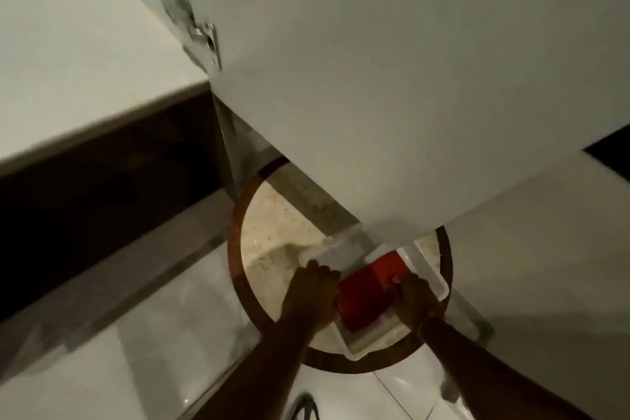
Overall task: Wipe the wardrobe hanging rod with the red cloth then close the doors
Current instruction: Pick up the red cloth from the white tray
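Observation:
The folded red cloth (370, 297) lies in a shallow white tray (438, 283) on a round table. My right hand (414, 298) is on the cloth's right side, thumb pressed on it and fingers closed around its edge. Left of the cloth, my left hand (312, 290) curls its fingers over the near edge of a white lid (335, 249) that lies partly over the tray. An open white wardrobe door (375, 78) with a metal hinge (201, 37) hangs over the table. The hanging rod is out of sight.
The round table (272, 232) has a speckled stone top and a brown wooden rim. A white panel (68, 61) sits at the left above a dark recess (85, 187). Pale glossy floor tiles (153, 368) lie below, with a dark cable at the bottom edge.

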